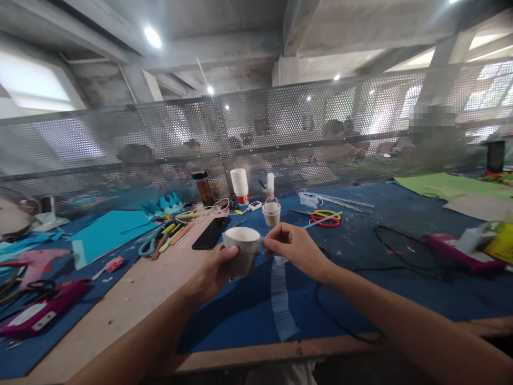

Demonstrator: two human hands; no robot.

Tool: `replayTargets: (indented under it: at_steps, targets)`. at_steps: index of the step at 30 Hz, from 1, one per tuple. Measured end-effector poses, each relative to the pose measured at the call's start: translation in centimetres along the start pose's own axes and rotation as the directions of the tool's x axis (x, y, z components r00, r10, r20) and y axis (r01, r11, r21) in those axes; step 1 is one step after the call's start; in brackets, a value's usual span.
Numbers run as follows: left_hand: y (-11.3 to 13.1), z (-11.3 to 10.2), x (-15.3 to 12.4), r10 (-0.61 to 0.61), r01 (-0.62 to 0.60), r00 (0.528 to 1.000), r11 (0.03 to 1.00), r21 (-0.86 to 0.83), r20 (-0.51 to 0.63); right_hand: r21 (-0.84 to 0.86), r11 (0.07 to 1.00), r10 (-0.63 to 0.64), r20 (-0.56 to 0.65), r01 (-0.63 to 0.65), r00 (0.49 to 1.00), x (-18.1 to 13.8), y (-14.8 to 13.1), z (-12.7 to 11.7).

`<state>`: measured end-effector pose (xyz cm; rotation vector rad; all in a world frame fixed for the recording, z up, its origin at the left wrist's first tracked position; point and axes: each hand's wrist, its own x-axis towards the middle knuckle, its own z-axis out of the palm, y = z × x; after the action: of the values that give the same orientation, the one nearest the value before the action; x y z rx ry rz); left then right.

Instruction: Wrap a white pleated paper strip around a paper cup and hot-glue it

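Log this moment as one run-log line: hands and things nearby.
left hand: holding cup | right hand: pinched beside cup, held item unclear | nearby: pale strip, black phone

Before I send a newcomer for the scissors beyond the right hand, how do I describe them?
On the blue mat, look beyond the right hand, toward the perforated screen. The scissors lie right of the small handled cup. Their looped handles are red and yellow, unlike the teal-handled tool further left.

L grip [216,264] part-hidden behind cup [245,254], green paper [436,185] cut off @ R edge, ppl [432,131] blurry.
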<state>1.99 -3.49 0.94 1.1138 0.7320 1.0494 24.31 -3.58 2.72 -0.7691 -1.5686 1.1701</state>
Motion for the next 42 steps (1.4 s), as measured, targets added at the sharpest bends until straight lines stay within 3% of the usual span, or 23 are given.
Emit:
replayTargets:
  at_steps: [20,42]
  targets:
    - [0.1,0.0,0.1,0.074,-0.071,0.99,0.997,-0.029,0.119,0.041,0.999,-0.006,0.018,0.005,1.0,0.1,0.0,-0.2]
    - [-1.0,-1.5,0.4,-0.031,0.065,0.977,0.985,-0.159,0.21,0.121,0.992,-0.032,0.049,0.025,0.998,-0.1,0.0,0.0]
